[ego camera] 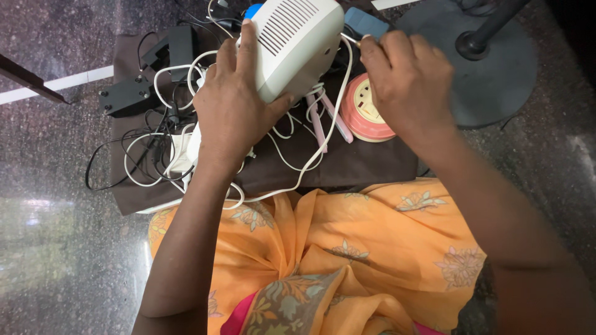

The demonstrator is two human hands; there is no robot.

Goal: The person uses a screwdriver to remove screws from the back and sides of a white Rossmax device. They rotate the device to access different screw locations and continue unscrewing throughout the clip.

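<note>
**Two hands on a white appliance over a brown cloth**

Here the left hand (231, 105) lies spread on the white vented appliance (297, 43) and grips its side with fingers and thumb. The right hand (406, 84) is closed around a thin metal tool (351, 40), whose tip touches the appliance edge. The appliance stands on a brown cloth (366, 164) among white cables (292, 167), beside a round pink box (366, 111).

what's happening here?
A person sits on the floor over a brown cloth strewn with white cables. The left hand steadies a white vented appliance. The right hand holds a thin metal tool against its side. A round pink socket box lies beside it.
</note>
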